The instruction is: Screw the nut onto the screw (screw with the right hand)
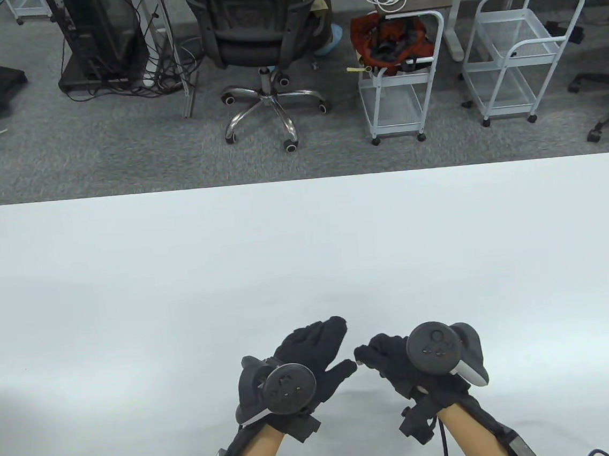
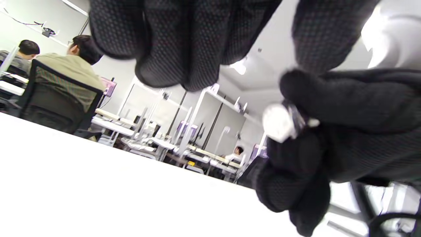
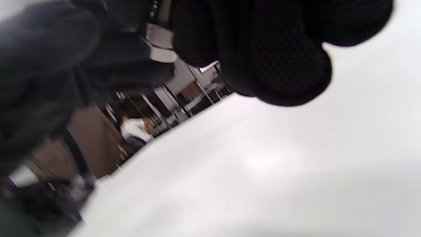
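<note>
My right hand (image 1: 368, 359) is curled, and its fingertips pinch a small silvery metal piece, low over the white table (image 1: 306, 249) near the front. In the right wrist view this is a hex nut (image 3: 161, 46) on a dark threaded screw shaft (image 3: 159, 10), between my fingers (image 3: 256, 56). In the left wrist view its bright round end (image 2: 278, 123) shows in the right fingers (image 2: 355, 98). My left hand (image 1: 346, 345) has its fingers stretched out and off the piece. Its thumb tip (image 1: 347, 366) meets the right fingertips.
The table's far edge (image 1: 300, 179) runs across the middle of the table view. Beyond it on the floor stand an office chair (image 1: 259, 33), two white wire carts (image 1: 403, 78) and a dark equipment stand (image 1: 103, 37).
</note>
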The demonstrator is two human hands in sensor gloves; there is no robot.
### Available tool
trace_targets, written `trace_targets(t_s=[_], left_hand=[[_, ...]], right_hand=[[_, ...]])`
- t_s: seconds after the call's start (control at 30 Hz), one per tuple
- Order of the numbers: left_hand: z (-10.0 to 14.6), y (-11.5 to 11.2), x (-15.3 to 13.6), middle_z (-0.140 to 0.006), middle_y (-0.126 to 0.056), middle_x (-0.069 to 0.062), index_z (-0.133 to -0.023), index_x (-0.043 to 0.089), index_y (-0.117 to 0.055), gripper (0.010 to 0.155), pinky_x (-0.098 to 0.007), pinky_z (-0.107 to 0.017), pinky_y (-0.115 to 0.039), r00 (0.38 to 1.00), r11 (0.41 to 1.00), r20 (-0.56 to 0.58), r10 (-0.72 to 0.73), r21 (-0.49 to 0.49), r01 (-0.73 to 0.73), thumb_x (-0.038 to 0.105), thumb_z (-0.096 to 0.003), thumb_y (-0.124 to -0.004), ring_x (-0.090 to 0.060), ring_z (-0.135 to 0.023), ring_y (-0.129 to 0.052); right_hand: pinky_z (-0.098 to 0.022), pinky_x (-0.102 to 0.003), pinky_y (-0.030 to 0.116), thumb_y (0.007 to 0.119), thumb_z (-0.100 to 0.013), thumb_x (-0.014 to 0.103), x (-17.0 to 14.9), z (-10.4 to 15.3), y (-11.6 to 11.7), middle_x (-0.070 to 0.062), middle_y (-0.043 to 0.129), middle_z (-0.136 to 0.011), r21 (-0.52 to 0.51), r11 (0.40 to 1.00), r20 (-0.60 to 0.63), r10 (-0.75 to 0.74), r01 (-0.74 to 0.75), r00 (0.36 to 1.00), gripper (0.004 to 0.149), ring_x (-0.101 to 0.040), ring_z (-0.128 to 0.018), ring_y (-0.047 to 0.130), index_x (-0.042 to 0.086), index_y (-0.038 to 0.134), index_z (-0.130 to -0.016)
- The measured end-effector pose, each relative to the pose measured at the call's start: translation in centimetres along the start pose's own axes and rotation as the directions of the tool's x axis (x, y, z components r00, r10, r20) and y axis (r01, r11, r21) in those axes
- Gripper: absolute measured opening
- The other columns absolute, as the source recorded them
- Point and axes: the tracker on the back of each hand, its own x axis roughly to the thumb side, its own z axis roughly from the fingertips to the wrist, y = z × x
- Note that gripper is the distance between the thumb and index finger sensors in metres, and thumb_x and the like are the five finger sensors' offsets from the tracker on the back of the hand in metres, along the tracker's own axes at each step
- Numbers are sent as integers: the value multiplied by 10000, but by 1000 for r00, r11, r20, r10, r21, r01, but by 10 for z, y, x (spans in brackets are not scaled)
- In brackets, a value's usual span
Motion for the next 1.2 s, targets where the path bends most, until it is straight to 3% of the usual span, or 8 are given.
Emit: trace_targets(t_s=[0.1, 0.33, 0.63, 0.73, 0.83, 0.93, 1.03, 1.2], left_hand=[[1, 1, -11, -1092, -816, -164, -1078, 154, -654, 743, -585, -729, -606, 999, 1000, -38, -3, 18, 4, 589, -480, -716, -435, -963, -790], [3, 5, -18, -1126, -769, -160, -1089, 171, -633, 730, -595, -758, -525, 997, 997, -65, -51, 48, 54, 580, -488, -705, -438, -1003, -731], [3, 5, -18, -1124, -773, -155, -1085, 176, -640, 714, -592, -761, -520, 997, 997, -61, -47, 65, 51, 568, -492, -706, -432, -1002, -736], [4, 5, -18, -1121, -776, -152, -1084, 179, -642, 711, -591, -762, -518, 997, 996, -59, -48, 69, 52, 567, -492, -705, -428, -1000, -742], [4, 5, -17, -1121, -777, -147, -1085, 176, -638, 711, -589, -763, -520, 997, 996, -57, -56, 71, 60, 565, -493, -704, -424, -1002, -742], [4, 5, -17, -1123, -774, -147, -1086, 175, -636, 712, -588, -764, -515, 997, 996, -55, -57, 72, 61, 565, -493, -704, -427, -1004, -737], [4, 5, -15, -1121, -777, -145, -1086, 178, -635, 710, -588, -768, -508, 997, 995, -47, -54, 77, 58, 564, -493, -704, -421, -1006, -737], [4, 2, -14, -1122, -777, -142, -1086, 180, -634, 708, -584, -772, -498, 997, 995, -37, -69, 69, 72, 562, -494, -704, -420, -1007, -738]], right_hand=[[-417, -556, 743, 674, -589, 349, 4, -6, 18, -305, 917, -717, 115, 973, 6, 200, -200, 980, 440, -400, -506, 989, -35, 823, -743], [-470, -570, 718, 706, -575, 322, 12, -14, 53, -316, 866, -800, 256, 853, 63, 454, -454, 889, 434, -417, -602, 956, -25, 805, -815], [-486, -568, 716, 731, -562, 353, 19, -14, 71, -294, 861, -816, 275, 753, 114, 592, -598, 798, 455, -403, -626, 952, 0, 819, -835], [-530, -596, 684, 674, -578, 441, 19, -13, 68, -328, 790, -895, 285, 773, 108, 562, -567, 820, 601, -456, -719, 900, -41, 729, -932], [-574, -636, 624, 682, -574, 439, 19, -12, 57, -363, 696, -963, 213, 838, 124, 487, -503, 865, 672, -516, -807, 814, -67, 618, -1013], [-599, -661, 575, 674, -577, 423, 18, -10, 40, -380, 646, -991, 20, 890, 135, 450, -456, 883, 696, -563, -859, 740, -80, 559, -1043], [-634, -678, 505, 656, -583, 412, 18, -5, 23, -379, 585, -1030, -148, 899, 149, 433, -413, 889, 702, -592, -928, 629, -71, 509, -1070], [-650, -686, 464, 650, -585, 407, 15, 0, 6, -373, 565, -1045, -240, 887, 114, 429, -394, 896, 698, -596, -956, 574, -68, 505, -1075]])
